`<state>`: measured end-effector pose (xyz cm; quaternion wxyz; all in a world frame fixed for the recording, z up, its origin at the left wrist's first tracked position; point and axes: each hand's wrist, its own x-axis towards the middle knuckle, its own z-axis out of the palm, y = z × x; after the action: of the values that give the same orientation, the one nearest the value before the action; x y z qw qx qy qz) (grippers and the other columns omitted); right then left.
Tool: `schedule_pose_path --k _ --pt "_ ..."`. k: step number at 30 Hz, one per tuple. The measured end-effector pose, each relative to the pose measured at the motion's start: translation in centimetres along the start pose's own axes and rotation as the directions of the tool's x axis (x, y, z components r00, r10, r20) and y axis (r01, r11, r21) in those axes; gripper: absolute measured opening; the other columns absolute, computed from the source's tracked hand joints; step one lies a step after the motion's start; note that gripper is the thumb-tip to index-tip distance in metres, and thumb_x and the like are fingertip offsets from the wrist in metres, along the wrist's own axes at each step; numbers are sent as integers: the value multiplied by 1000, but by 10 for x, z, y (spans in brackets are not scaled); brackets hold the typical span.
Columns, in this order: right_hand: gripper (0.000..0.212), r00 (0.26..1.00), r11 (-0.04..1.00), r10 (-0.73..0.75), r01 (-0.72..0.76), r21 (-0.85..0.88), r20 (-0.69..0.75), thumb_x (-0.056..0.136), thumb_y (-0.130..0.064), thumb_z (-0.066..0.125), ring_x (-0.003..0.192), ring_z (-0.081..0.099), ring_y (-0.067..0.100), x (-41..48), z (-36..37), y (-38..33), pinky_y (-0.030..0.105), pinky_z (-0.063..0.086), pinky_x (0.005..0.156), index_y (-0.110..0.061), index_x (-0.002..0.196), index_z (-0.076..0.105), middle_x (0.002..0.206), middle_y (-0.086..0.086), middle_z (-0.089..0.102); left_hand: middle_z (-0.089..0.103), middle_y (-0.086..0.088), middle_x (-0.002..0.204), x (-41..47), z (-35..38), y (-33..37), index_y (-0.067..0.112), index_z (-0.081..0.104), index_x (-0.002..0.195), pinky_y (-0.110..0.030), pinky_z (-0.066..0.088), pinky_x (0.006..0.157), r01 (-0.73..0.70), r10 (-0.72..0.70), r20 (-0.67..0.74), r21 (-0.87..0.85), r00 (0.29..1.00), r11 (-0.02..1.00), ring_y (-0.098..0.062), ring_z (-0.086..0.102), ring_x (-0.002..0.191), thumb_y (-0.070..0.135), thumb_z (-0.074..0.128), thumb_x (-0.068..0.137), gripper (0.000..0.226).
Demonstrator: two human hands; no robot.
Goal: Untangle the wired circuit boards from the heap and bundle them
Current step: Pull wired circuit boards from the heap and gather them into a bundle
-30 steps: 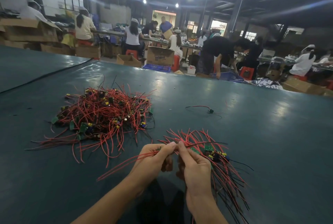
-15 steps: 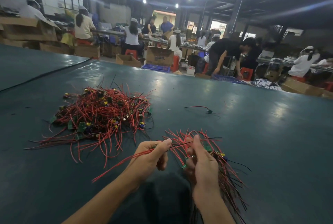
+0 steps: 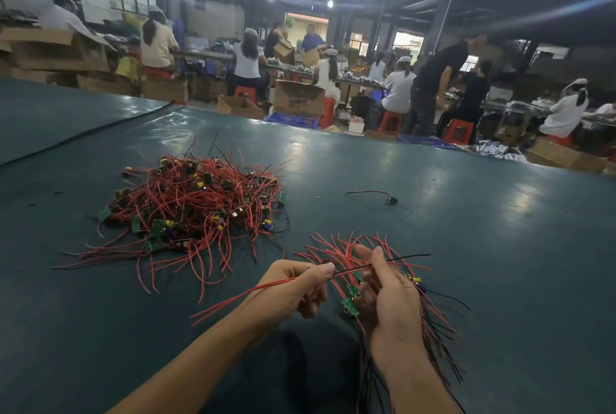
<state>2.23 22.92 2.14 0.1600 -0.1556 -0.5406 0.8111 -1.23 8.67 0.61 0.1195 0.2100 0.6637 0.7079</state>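
A heap of small green circuit boards with red and black wires (image 3: pixel 196 207) lies on the dark green table to the left. My left hand (image 3: pixel 296 290) pinches the red and black wires of one board (image 3: pixel 233 297), which trail down to the left. My right hand (image 3: pixel 390 297) grips a bundle of wired boards (image 3: pixel 350 300); its wires fan out above and below the hand. The two hands are a little apart, joined by a black wire.
One loose wired board (image 3: pixel 390 200) lies alone further back on the table (image 3: pixel 466 247). Beyond the far table edge are cardboard boxes (image 3: pixel 298 96), red stools and several people at benches.
My hands were touching at the fingertips; they have drawn apart, the left pulling one set of wires leftward while the right keeps the bundle. The view has tilted slightly.
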Motion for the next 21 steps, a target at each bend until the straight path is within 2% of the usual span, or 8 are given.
schedule_pose_path --k 4,6,8,10,12,15,18,21 --pt "45 976 974 11 39 -223 218 78 -51 61 52 57 12 -8 8 8 22 47 48 -9 81 78 62 0 63 53 -6 56 0 -2 -1 9 58 57 -21 43 53 45 -45 23 -33 999 998 -12 51 48 59 65 78 55" --pt "53 943 961 20 73 -268 331 77 -52 59 51 59 20 -13 12 11 23 48 49 -3 60 72 58 10 64 59 -6 61 0 -1 -1 -4 60 69 -20 44 51 63 -63 17 -53 998 997 -11 52 49 65 67 74 70" --pt "56 945 920 -23 148 -364 325 84 -52 56 50 55 31 -14 13 11 30 47 54 -8 52 68 56 13 65 60 -8 63 0 0 0 -2 60 66 -21 44 51 92 -92 15 -46 996 995 -12 52 49 68 60 72 70" --pt "53 972 895 -58 151 -419 226 94 -45 53 59 63 31 -11 12 11 33 52 65 -12 59 75 64 13 71 59 -7 60 0 0 1 12 60 57 -23 45 53 158 -158 7 -28 987 987 -13 55 50 70 57 69 60" --pt "49 998 960 22 -3 -280 65 96 -42 54 57 61 24 -7 10 9 35 50 66 -16 61 77 66 11 72 66 -6 61 -1 0 1 17 69 58 -21 48 55 213 -213 35 9 976 977 -14 61 53 72 55 67 56" --pt "45 976 979 205 -206 0 -74 97 -42 54 45 51 9 0 4 4 26 43 51 -13 69 73 63 -1 70 72 -8 69 -2 2 -2 15 75 68 -20 48 56 188 -193 74 67 978 980 -13 62 55 66 53 73 56" --pt "35 947 928 312 -288 235 -74 100 -41 48 37 46 4 2 -2 -1 14 35 34 -14 86 67 67 -4 71 72 -6 67 -3 4 -1 17 75 68 -18 45 51 158 -162 34 93 986 983 -11 60 54 62 50 77 52" --pt "35 941 884 337 -302 357 -37 101 -38 46 33 41 5 2 -5 -2 14 32 31 -13 84 63 76 1 70 71 -5 65 -1 3 -1 18 73 67 -18 43 50 168 -167 -22 95 986 981 -11 59 53 56 48 84 49"
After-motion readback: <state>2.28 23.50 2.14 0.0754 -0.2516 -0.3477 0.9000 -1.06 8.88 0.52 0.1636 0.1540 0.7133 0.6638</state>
